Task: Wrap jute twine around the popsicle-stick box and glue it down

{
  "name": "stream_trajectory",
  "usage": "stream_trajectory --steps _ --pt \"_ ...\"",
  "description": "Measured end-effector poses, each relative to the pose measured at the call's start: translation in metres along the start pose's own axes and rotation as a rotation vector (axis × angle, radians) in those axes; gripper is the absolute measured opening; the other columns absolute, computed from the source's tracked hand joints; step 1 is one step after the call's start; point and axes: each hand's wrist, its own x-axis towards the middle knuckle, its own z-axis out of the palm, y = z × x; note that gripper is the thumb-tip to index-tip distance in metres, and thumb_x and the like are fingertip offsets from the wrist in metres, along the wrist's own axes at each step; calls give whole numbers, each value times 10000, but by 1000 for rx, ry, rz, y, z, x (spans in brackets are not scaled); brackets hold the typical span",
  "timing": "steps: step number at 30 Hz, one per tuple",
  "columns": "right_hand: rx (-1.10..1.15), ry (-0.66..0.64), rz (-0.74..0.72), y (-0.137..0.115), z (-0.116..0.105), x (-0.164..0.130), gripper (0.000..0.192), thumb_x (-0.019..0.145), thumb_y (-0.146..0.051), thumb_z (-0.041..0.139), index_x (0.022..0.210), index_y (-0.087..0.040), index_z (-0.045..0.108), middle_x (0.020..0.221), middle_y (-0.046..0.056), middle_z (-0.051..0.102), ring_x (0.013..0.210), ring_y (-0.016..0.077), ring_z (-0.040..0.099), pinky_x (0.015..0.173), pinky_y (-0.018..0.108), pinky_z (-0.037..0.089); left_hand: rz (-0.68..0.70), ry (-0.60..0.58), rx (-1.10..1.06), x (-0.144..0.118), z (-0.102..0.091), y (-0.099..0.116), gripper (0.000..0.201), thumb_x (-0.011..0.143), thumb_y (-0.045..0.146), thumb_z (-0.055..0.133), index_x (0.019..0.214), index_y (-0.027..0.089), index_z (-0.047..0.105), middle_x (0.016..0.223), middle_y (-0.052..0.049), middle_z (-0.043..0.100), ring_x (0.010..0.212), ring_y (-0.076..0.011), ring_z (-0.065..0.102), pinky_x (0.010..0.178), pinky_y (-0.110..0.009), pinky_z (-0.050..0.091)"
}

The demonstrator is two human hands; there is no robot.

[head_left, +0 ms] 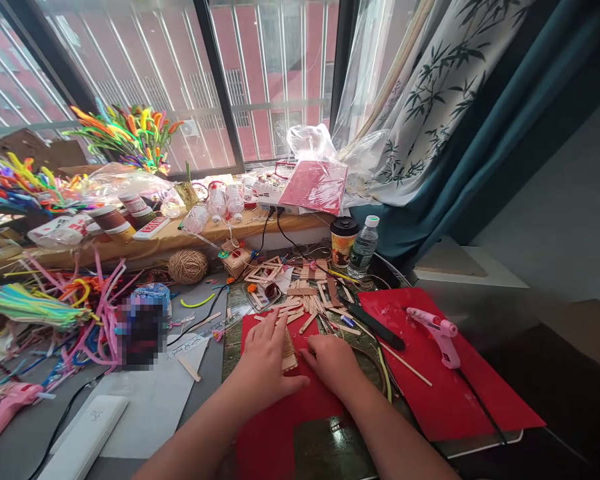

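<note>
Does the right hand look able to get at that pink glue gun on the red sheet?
Probably yes: the glue gun lies open on the red sheet, just right of the right hand, with only thin sticks between.

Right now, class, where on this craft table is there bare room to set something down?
Bare: red sheet right of the pink glue gun; white paper left of the left hand. Crowded: stick pile behind both hands, pipe cleaners far left.

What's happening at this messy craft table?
A person presses both hands on a small panel of wooden sticks lying on a red sheet: left hand flat beside it, right hand at its other edge. Loose craft sticks lie behind, and a pink glue gun rests, unheld, to the right.
</note>
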Motion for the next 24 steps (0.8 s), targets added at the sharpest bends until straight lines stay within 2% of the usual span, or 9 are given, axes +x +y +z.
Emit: stream_trajectory --steps 3,5,9,13,17,20,24 --pt "22 16 0 1 0 0 209 971 -277 705 780 -193 689 807 63 769 732 211 694 602 303 301 -67 -35 18 10 5 0 1040 597 406 929 1529 200 516 1529 -261 547 1414 -548 479 1165 -724 288" --pt "57 35 1 1 0 -1 235 984 -288 697 770 -196 666 789 50 754 711 199 677 601 300 300 -88 -17 6 9 0 -4 938 631 373 897 1484 212 540 1467 -228 599 1356 -509 538 1142 -685 348" --pt "156 90 -4 -1 -1 -6 358 1068 -381 573 757 -204 595 751 28 693 678 183 623 606 298 316 -104 45 -205 -6 -8 -15 919 688 398 884 1482 253 446 1483 -171 542 1353 -416 546 1142 -574 424" --pt "538 188 -64 -5 -4 -13 487 1097 -548 434 766 -213 557 705 1 605 662 174 573 619 282 367 -28 119 -567 -21 4 -25 950 730 373 875 1485 265 308 1509 -162 458 1414 -363 501 1188 -504 413" --pt "869 176 -93 -5 -6 -17 457 1025 -631 548 875 -209 640 719 -11 614 644 158 547 615 267 405 12 87 -790 -26 19 -34 952 714 414 896 1448 270 307 1429 -154 497 1371 -362 530 1178 -505 415" --pt "999 73 -84 -5 -6 -17 411 934 -627 699 945 -216 701 644 -39 585 558 136 480 541 253 363 31 39 -851 -27 23 -40 951 714 431 899 1440 283 303 1413 -153 501 1344 -361 545 1155 -509 423" --pt "1089 0 -60 -10 -8 -16 422 935 -620 695 812 -217 711 641 -14 615 570 145 512 550 263 391 4 13 -866 -30 23 -45 951 714 428 905 1434 294 299 1403 -150 507 1313 -352 566 1145 -505 428"
